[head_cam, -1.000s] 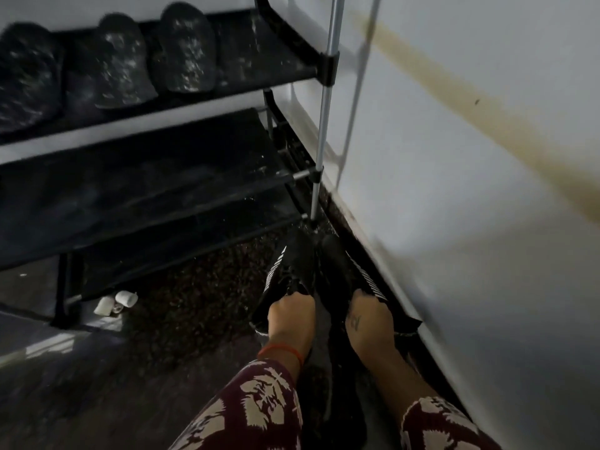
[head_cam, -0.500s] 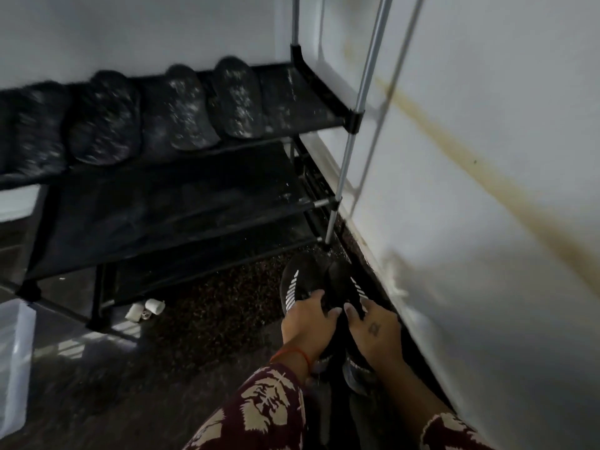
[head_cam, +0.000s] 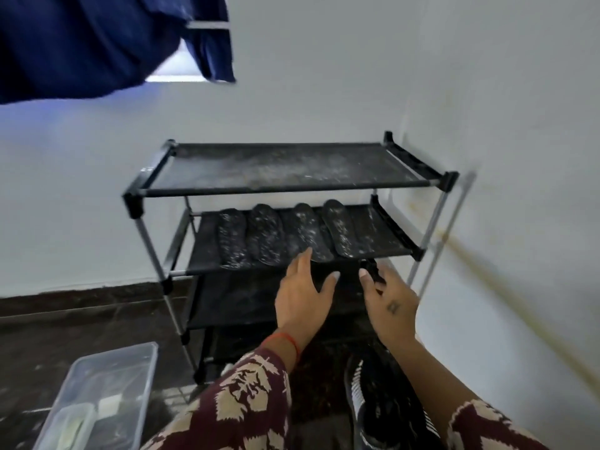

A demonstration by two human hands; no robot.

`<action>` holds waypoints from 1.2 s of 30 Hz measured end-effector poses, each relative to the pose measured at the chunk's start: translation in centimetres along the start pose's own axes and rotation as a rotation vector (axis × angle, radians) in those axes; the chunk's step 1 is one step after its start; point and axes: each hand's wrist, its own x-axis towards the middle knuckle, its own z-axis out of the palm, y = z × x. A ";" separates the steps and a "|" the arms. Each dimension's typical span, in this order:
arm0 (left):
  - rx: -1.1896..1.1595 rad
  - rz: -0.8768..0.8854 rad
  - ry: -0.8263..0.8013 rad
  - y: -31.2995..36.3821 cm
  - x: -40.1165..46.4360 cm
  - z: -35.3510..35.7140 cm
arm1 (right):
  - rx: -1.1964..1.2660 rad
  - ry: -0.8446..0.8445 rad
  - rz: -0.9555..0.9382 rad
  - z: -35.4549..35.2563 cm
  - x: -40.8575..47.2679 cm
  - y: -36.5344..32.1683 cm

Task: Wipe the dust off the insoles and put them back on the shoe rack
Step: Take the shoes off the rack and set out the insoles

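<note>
Where two pale walls (head_cam: 324, 92) meet in a corner, a black shoe rack (head_cam: 285, 186) with metal uprights stands on a dark speckled floor (head_cam: 48, 339). Its top shelf is bare fabric streaked with white dust. On the second shelf four black insoles (head_cam: 264, 238) lie side by side, toes toward the wall, each speckled with pale dust; the two on the right overhang the shelf's front edge a little. The shelves below are dark and hard to read. A dark blue cloth (head_cam: 81, 43) hangs at the upper left, partly covering a bright opening. At the lower left a clear plastic container (head_cam: 107, 394) sits on the floor, its contents too blurred to name. A black sneaker with white stripes (head_cam: 370, 397) lies on the floor under the right forearm. Both arms wear maroon sleeves (head_cam: 240, 401) with a cream leaf print. The left hand (head_cam: 305, 300) reaches forward with fingers spread and holding nothing, its fingertips just at the heel of the third insole. The right hand (head_cam: 389, 303), beside it, holds a small black object against its fingers; what the object is cannot be told.
</note>
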 end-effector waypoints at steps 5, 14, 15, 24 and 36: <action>0.097 -0.086 0.106 -5.6 2.9 -6.8 | -0.001 -0.125 -0.137 5.6 1.6 -5.3; 0.268 -0.272 0.036 -15.7 11.5 -8.6 | -0.329 -0.335 -0.094 15.9 8.5 -6.7; 0.284 -0.303 0.029 -16.0 12.3 -8.3 | -0.371 -0.351 -0.081 16.6 9.0 -6.6; -0.194 -0.516 -0.012 -16.5 15.9 -7.6 | -0.171 -0.326 0.099 19.3 11.9 -6.7; -0.716 -0.593 0.006 -14.5 5.5 -9.7 | 0.573 -0.564 0.492 13.4 5.0 -6.8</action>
